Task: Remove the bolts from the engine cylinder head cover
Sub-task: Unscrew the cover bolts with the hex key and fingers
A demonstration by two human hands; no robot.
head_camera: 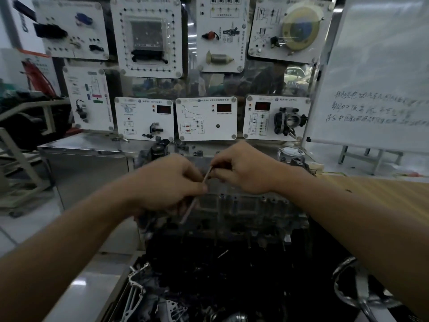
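A grey metal engine cylinder head cover sits in the middle, above a dark engine block. Both hands are over its far left part. My left hand grips a thin metal tool shaft that runs slantwise from lower left to upper right. My right hand pinches the upper end of the same shaft with curled fingers. The shaft's lower tip points down at the cover's near left side. A small bolt hole shows on the cover's top face. No bolt is plainly visible under the hands.
A display board with white sensor panels stands right behind the engine. A whiteboard stands at the right, a wooden tabletop below it. A steel cabinet is at the left. Loose metal parts lie near the bottom.
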